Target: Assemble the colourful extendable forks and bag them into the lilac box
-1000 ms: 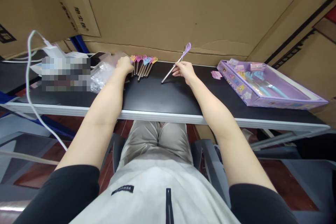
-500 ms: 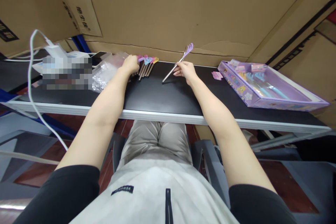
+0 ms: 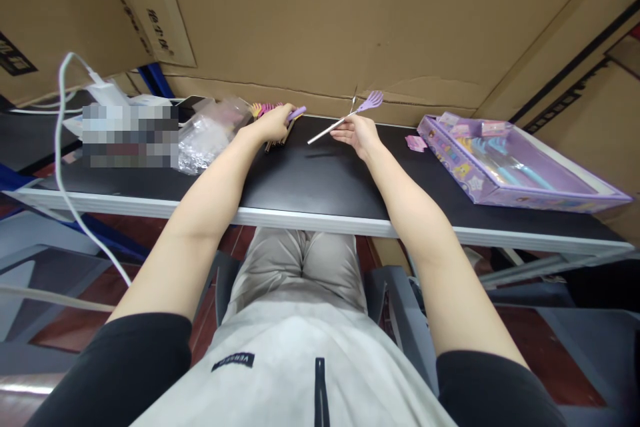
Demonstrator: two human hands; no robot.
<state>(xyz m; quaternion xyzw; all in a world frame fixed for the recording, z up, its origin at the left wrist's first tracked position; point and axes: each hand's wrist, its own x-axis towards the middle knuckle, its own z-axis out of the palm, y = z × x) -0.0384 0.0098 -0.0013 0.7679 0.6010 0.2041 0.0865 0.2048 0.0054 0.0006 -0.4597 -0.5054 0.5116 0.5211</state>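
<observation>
My right hand (image 3: pixel 361 135) grips a back scratcher (image 3: pixel 327 130) with a slim silver rod and a purple claw head, tilted above the black tabletop. A thin dark pointed piece (image 3: pixel 355 99) crosses near its neck; I cannot make out what it is. Closed around a short purple stick-like piece (image 3: pixel 298 113), my left hand (image 3: pixel 274 123) is over a row of back scratchers (image 3: pixel 260 108) with pink, yellow and other coloured claws. The hand hides most of that row. The purple piece's other end is inside my fist.
At the right stands a purple patterned display box (image 3: pixel 480 183) holding blue and yellow claw-headed pieces. Small pink packets (image 3: pixel 415 143) lie beside it. Clear plastic bags (image 3: pixel 205 137) and a white cable (image 3: pixel 59 127) are at left. A cardboard wall (image 3: pixel 300 20) rises behind the table.
My left hand has moved right with the purple piece, from the left end of the row across it. In my right hand the scratcher has turned flatter, its claw swinging right.
</observation>
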